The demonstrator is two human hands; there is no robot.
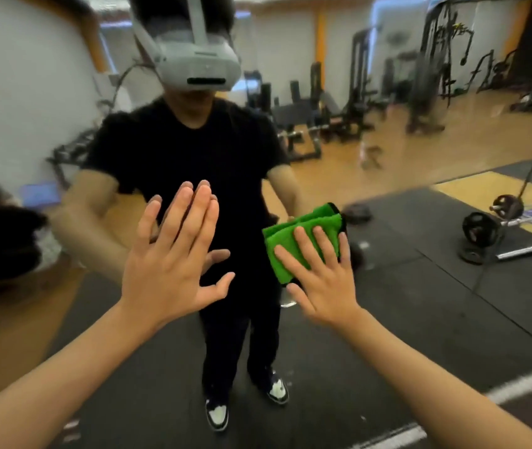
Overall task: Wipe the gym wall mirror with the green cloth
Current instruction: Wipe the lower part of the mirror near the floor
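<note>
Flat right grip [326, 286], fingers straight, presses the folded green cloth [306, 218] against the mirror [420, 238]. Left grip [167, 264] wide, palm on glass. Risk: nothing pinches the cloth; slackened pressure could drop it. The left palm may smear.

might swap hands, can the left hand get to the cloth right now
Probably yes: the left hand lies flat on the mirror beside the cloth, with bare glass between them. Only the right hand, pressing the cloth, covers part of it.
</note>
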